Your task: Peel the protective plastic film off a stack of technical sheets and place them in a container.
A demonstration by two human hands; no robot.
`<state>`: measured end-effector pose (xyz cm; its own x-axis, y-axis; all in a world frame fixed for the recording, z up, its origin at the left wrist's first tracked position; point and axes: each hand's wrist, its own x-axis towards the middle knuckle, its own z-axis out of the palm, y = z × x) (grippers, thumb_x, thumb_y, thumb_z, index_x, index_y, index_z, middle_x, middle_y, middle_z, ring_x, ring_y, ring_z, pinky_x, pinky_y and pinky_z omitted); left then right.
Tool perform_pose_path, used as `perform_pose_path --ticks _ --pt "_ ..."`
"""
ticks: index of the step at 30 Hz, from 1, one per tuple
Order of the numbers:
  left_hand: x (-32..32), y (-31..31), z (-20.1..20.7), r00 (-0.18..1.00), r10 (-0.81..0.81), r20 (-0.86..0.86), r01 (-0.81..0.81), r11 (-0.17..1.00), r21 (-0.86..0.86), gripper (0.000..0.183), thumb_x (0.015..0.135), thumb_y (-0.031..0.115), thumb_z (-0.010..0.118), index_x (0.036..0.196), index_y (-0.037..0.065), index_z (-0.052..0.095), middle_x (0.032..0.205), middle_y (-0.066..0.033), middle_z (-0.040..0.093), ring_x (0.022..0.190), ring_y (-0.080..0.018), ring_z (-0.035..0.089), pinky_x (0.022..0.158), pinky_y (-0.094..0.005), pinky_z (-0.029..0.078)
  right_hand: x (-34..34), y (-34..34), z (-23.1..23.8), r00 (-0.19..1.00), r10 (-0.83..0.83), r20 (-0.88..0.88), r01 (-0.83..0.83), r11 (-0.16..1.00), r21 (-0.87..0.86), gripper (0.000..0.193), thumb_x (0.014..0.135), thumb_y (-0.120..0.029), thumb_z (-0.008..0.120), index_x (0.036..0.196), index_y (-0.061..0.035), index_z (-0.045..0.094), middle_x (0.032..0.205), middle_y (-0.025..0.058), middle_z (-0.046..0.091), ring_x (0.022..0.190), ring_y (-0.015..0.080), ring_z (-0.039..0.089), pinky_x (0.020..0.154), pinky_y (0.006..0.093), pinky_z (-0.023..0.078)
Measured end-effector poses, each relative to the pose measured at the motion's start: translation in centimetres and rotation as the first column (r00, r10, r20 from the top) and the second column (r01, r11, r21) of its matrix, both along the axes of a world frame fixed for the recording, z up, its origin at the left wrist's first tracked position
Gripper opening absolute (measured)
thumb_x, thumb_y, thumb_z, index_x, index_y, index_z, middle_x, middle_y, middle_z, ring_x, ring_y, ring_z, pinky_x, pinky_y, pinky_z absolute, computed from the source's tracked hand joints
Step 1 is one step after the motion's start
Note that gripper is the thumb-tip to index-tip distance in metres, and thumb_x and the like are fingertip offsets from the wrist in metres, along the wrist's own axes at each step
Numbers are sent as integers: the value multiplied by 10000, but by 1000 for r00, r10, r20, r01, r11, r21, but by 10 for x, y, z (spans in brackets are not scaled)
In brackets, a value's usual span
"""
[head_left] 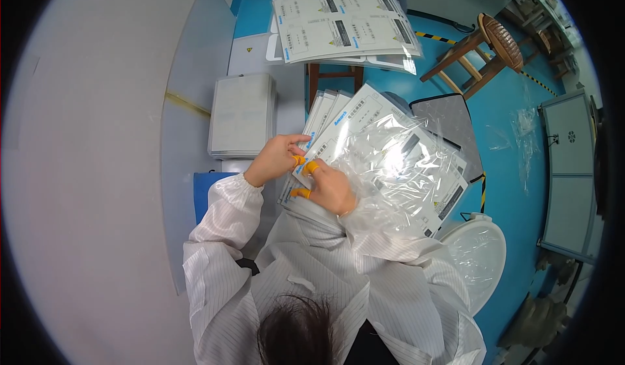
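A white printed sheet (355, 112) lies at a slant over my lap, on top of a stack of similar sheets (317, 112). Loose clear plastic film (384, 150) billows over its right half, crumpled and shiny, and drapes against my right sleeve. At the sheet's left edge my left hand (281, 159) pinches the corner, thumb below and index finger stretched along it. Close beside it, my right hand (333, 189) is curled with thumb and fingers together at the same edge; what lies between them is too small to make out. Orange finger cots cover several fingertips.
Left of the sheets, a pile of pale flat panels (242, 114) stands on a grey bench (250, 53). Ahead lies a broad stack of printed sheets (345, 23). A stool (501, 40) stands far right; a white bin (478, 254) with plastic inside sits near my right side.
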<state>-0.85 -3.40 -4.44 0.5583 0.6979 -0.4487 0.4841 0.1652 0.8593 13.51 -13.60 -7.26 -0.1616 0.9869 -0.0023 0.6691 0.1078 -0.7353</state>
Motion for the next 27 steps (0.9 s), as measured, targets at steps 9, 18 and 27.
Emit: perform_pose_path --ticks 9,18,27 --pt "8 2 9 999 -24 -27 24 1000 -1 484 709 -141 520 1165 16 563 823 -87 626 618 -93 539 553 -204 469 8 5 -28 987 -85 -137 89 996 26 297 660 -190 736 837 -9 582 909 98 534 721 321 566 640 379 459" --pt "10 3 8 1000 -3 -2 3 1000 -27 486 689 -153 498 1141 6 577 806 -75 614 585 -75 501 526 -200 443 7 1 -10 1000 5 16 -5 999 31 255 704 -193 695 833 -6 578 851 115 519 704 311 566 626 368 461" --pt "11 4 10 1000 -10 -14 10 1000 -14 462 673 -152 492 1096 -2 603 770 -52 586 579 -70 484 527 -198 431 4 -3 -11 998 0 66 -7 994 111 185 756 -164 633 842 -13 570 879 115 524 719 315 569 619 374 471"
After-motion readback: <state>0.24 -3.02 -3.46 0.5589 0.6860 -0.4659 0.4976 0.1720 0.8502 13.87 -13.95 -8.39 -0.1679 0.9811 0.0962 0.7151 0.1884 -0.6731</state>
